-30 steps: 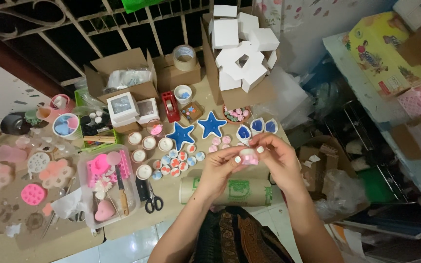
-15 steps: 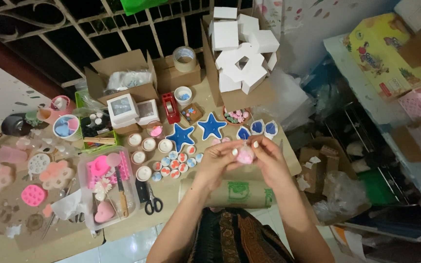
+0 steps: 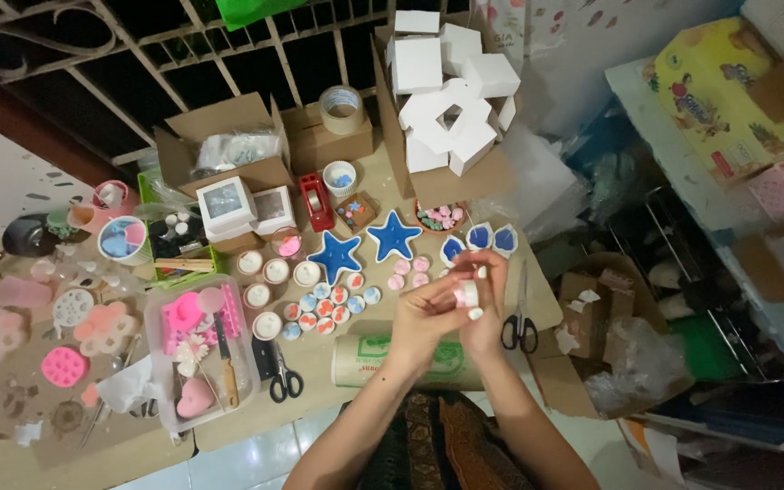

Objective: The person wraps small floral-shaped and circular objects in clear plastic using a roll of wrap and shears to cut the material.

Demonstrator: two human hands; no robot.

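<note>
Pink round piece, orientation unclear

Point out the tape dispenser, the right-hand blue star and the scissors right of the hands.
red tape dispenser [image 3: 318,201], head view, middle of its body
right blue star [image 3: 394,237], head view, its centre
black-handled scissors [image 3: 520,332], head view, the handle loops

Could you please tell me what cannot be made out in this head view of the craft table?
- Small pink piece: mostly covered by the fingers of the left hand and right hand; its shape is unclear.
- Small round pieces beside the blue stars: too small to tell their patterns.
- Plastic tray: its lower corner is dim and blurred.
- The person's lap: cut off by the bottom edge.
</note>
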